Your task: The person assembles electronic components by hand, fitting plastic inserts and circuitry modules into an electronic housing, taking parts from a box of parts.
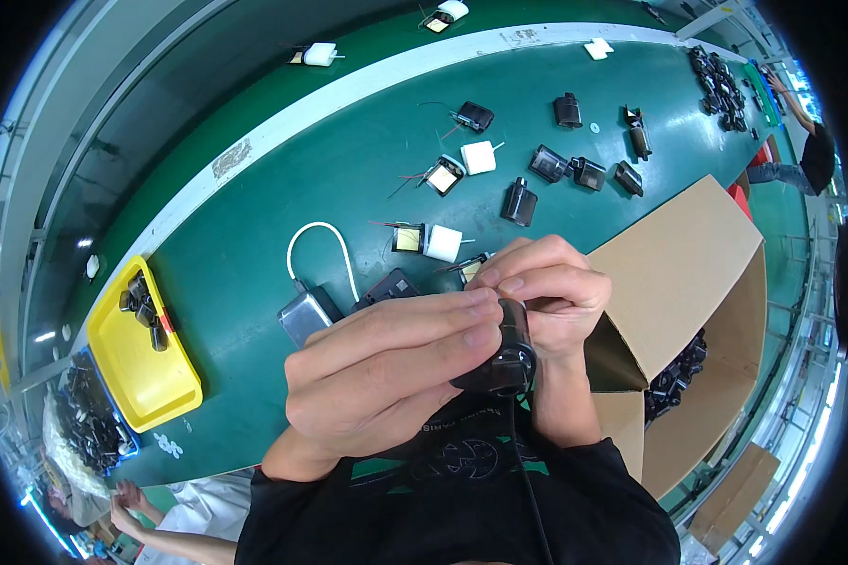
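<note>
Fingers of the left hand (386, 367) curl closed around a small black plastic part (504, 353), and the right hand (542, 292) pinches its top from behind. The part sits just in front of an open cardboard box (678, 273), which holds a heap of similar black pieces too many to count. Beyond the box, on the green belt (349, 160), lie three white blocks (443, 242) with wired units. Far left of the box rests one yellow tray (151, 377).
</note>
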